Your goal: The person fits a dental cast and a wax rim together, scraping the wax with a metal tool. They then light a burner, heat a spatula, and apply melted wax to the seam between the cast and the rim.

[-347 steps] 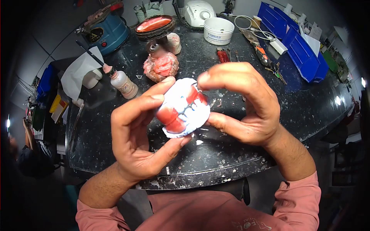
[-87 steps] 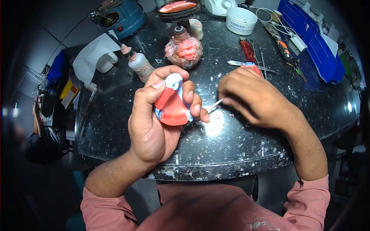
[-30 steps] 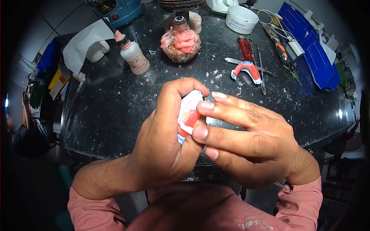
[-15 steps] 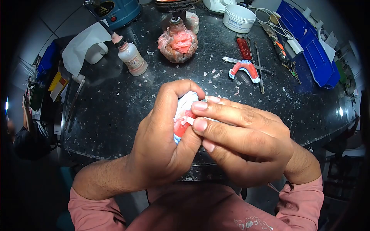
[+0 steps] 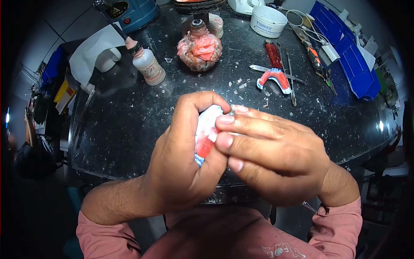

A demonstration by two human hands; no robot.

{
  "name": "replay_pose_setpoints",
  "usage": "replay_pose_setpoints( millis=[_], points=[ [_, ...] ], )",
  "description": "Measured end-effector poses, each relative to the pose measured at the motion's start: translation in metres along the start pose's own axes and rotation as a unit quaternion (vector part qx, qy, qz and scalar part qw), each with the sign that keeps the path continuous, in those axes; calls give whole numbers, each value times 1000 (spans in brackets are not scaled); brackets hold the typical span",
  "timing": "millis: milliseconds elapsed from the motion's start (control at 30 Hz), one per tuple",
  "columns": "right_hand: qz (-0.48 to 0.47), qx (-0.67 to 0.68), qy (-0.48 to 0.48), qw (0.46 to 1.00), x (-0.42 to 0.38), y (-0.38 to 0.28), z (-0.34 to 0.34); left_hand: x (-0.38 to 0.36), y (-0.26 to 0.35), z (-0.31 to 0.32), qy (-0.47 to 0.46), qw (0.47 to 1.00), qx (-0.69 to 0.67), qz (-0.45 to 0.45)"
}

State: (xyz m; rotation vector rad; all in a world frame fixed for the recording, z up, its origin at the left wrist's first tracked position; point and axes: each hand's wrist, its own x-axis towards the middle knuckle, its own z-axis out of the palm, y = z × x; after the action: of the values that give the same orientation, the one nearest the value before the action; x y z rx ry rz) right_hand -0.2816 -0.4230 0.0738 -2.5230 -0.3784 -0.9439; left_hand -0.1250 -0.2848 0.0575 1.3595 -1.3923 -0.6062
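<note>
My left hand (image 5: 179, 151) is curled around a dental model (image 5: 208, 118) of white and blue material with red wax (image 5: 204, 148) on it. Its thumb and index finger grip the model's edges. Close against it, my right hand (image 5: 276, 151) has its fingertips pinched on a small white piece (image 5: 213, 134), which touches the wax. What kind of piece this is, I cannot make out, since the fingers cover most of it. Farther off on the bench lies a second horseshoe-shaped dental model (image 5: 282, 79), red and blue, beside a knife (image 5: 259, 68) and thin metal tools (image 5: 293, 92).
On the dark bench (image 5: 125, 129) stand a white bottle (image 5: 148, 67), a wax-covered burner-like vessel (image 5: 200, 52) and a white tub (image 5: 268, 22). Blue trays (image 5: 351, 64) are at the right, a blue machine (image 5: 136, 15) at back left. Scraps dot the surface.
The white piece has shifted slightly on the wax with my right fingertips. Pale shavings seen on the wax before are mostly gone. My left hand has barely moved.
</note>
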Motion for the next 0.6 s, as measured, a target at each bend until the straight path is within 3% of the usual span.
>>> replay_pose_setpoints(
  millis=[133, 233, 433, 533, 600],
  points=[
    [5, 2, 27, 1000, -2, 2, -1, 1, 2, 0, -10, 1000, 4, 12],
    [9, 46, 4, 999, 3, -1, -1, 0, 5, -2, -18, 999, -22, -39],
    [-3, 34, 51, 998, -4, 3, 3, -1, 4, 1, -21, 999, -23, 2],
    [-26, 49, 5, 998, 1, 1, 0, -1, 6, 0, -10, 996, -60, -71],
    [-19, 45, 15, 999, -2, 1, 2, 1, 3, -1, -10, 1000, -6, 10]
  ],
)
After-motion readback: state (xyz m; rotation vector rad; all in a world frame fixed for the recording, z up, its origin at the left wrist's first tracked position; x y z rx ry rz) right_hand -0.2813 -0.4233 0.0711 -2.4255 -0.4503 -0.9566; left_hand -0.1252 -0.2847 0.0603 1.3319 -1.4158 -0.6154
